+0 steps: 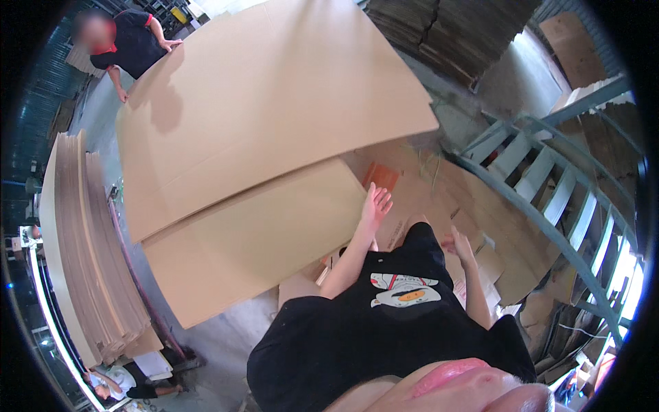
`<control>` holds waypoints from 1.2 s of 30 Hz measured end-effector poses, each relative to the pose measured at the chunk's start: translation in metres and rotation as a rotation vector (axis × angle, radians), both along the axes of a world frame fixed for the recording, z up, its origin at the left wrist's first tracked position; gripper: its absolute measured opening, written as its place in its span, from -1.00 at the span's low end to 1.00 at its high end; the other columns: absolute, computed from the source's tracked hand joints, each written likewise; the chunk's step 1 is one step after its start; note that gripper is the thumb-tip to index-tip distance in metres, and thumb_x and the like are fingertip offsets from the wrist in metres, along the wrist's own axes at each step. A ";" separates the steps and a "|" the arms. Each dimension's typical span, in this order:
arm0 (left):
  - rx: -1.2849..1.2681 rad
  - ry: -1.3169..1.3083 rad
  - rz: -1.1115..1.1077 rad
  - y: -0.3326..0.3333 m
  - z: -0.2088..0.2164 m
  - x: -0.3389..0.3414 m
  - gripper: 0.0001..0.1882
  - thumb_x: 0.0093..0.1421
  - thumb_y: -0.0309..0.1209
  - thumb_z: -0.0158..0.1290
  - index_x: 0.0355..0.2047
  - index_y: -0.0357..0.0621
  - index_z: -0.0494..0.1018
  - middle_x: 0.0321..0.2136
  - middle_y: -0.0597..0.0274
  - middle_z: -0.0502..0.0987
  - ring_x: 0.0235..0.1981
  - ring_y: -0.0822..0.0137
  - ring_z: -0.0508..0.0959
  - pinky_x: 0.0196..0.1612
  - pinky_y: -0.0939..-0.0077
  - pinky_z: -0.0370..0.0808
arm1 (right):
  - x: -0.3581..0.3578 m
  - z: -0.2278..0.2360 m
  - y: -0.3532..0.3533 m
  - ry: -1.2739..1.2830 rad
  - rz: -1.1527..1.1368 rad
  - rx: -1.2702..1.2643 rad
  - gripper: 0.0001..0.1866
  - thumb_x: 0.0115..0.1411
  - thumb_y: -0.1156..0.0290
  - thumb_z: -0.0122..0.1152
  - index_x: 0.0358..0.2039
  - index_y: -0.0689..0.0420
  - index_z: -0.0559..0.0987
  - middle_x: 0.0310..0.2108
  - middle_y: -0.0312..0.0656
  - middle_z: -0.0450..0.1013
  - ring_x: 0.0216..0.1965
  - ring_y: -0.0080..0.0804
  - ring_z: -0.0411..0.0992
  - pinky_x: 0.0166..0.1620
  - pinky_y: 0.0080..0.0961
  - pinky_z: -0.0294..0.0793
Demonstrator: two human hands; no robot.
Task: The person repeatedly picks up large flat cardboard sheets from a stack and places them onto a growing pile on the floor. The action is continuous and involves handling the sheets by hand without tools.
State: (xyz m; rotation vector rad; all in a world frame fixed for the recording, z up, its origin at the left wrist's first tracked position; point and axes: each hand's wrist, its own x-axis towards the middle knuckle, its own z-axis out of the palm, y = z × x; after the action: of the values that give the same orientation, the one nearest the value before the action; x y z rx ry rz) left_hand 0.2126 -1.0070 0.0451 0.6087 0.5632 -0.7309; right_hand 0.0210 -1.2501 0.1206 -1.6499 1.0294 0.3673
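Observation:
A large brown cardboard sheet spreads out in front of me. A second cardboard sheet shows beneath its near edge, shifted toward me. My left hand is raised just beside the right corner of the lower sheet, its fingers apart and nothing in them. Over on the right, my right hand hangs in front of my body, fingers loosely spread and holding nothing. At the far left a co-worker in a dark shirt has both hands on the upper sheet's edge.
A tall stack of cardboard sheets stands at left. Loose cardboard pieces cover the floor at right, beside a metal stair. Dark stacked cardboard sits at the back. Another person is at the lower left.

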 end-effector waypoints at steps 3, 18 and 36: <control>-0.054 0.158 0.260 -0.038 -0.027 0.057 -0.06 0.12 0.19 0.01 0.26 -0.21 -0.04 0.24 0.14 0.09 0.26 0.20 0.13 0.25 0.16 0.10 | -0.015 0.005 -0.027 0.076 -0.020 0.021 -0.30 0.22 -0.22 -0.15 -0.08 0.25 0.46 -0.33 -0.07 0.54 -0.29 -0.35 0.52 -0.24 -0.44 0.44; -0.026 -0.091 0.834 -0.109 -0.030 0.195 -0.38 0.23 0.06 -0.09 0.15 -0.07 0.21 0.07 0.26 0.35 0.11 0.24 0.33 0.15 0.23 0.29 | 0.096 -0.026 -0.193 0.206 0.163 0.095 -0.51 0.29 -0.03 -0.09 -0.14 0.19 0.46 -0.35 -0.19 0.50 -0.35 -0.42 0.50 -0.32 -0.53 0.49; 0.251 -0.069 1.018 0.074 0.044 0.093 -0.45 0.17 -0.07 -0.02 0.07 -0.16 0.32 0.02 0.07 0.42 0.04 0.05 0.39 0.13 0.08 0.30 | 0.524 -0.073 -0.068 -0.325 -0.198 1.115 0.03 0.07 -0.40 -0.08 0.28 0.20 0.02 0.30 -0.06 0.01 0.29 -0.13 0.02 0.27 -0.15 -0.01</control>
State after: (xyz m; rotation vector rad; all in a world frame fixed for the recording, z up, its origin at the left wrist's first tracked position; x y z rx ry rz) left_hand 0.3055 -0.9334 0.0893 0.4865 0.8035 0.3223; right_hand 0.5455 -1.3184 0.0473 -0.5658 0.5386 0.4127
